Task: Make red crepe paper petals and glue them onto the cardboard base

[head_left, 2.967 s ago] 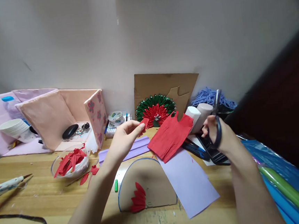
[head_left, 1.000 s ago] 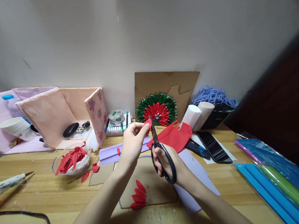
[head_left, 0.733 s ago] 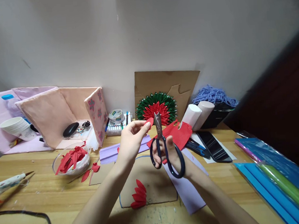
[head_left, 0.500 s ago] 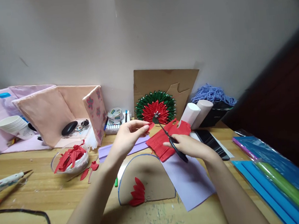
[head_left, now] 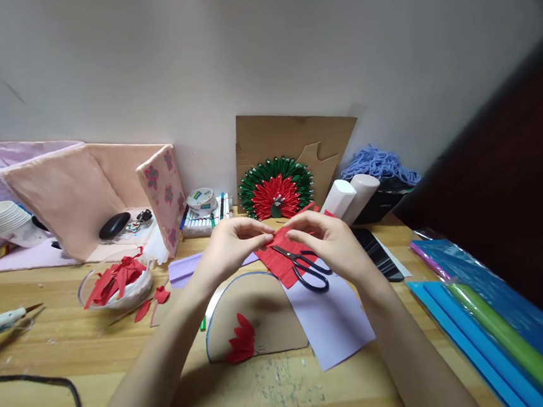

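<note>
So the red crepe sheet (head_left: 276, 270) is on the desk, overlapping the lavender paper (head_left: 334, 324), with black-handled scissors (head_left: 295, 258) lying on top. Left hand (head_left: 230, 248) and right hand (head_left: 336, 243) hover above, fingertips pinched in narrow and nearly meeting, but I honestly can't tell if there's a red scrap between them. Closer in there's a cardboard half-circle (head_left: 274, 314) with red petals (head_left: 242, 340) on it, plus a clear bowl (head_left: 148, 289) of red scraps off left.

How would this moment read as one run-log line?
Left hand: pinched, hold unclear; right hand: facing it, hold unclear; scissors: lying across red paper and lilac sheet; red petals: fanned on cardboard half-disc
</note>
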The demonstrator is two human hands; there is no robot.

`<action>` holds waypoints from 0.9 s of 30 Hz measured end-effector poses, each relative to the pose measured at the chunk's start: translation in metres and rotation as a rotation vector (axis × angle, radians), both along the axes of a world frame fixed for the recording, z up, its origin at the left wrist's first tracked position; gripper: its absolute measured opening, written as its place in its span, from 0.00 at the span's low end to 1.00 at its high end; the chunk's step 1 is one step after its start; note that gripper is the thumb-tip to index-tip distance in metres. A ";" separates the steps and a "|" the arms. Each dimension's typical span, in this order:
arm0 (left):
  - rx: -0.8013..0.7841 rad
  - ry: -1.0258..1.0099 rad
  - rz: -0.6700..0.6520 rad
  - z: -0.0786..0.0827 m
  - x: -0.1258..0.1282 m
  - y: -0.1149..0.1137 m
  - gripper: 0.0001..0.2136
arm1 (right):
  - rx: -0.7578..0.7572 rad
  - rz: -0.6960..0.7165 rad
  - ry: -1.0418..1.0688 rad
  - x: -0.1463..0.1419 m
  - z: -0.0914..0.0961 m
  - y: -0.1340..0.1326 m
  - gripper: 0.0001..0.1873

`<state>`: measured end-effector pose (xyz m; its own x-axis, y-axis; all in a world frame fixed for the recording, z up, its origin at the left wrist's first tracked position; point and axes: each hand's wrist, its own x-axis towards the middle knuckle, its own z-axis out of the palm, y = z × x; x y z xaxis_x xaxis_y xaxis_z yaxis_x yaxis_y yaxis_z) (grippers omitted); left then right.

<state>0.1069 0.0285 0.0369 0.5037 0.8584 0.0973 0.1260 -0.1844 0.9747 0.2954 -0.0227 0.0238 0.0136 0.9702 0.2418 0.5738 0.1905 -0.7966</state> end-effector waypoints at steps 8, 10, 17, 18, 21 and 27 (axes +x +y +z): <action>0.002 -0.034 0.005 0.007 -0.001 -0.006 0.09 | 0.118 0.056 0.331 -0.014 0.006 -0.007 0.05; 0.023 -0.049 0.000 0.007 -0.001 -0.008 0.11 | 0.135 0.060 0.347 -0.015 0.006 -0.007 0.05; 0.098 -0.042 0.041 0.008 0.001 -0.013 0.09 | 0.173 0.052 0.327 -0.017 0.008 -0.011 0.06; 0.108 -0.031 0.048 0.008 0.001 -0.013 0.08 | 0.178 0.053 0.321 -0.017 0.007 -0.011 0.06; 0.117 -0.037 0.042 0.008 0.002 -0.014 0.09 | 0.205 0.050 0.315 -0.017 0.007 -0.011 0.06; 0.122 -0.046 0.034 0.009 0.004 -0.017 0.08 | 0.208 0.056 0.322 -0.018 0.006 -0.011 0.05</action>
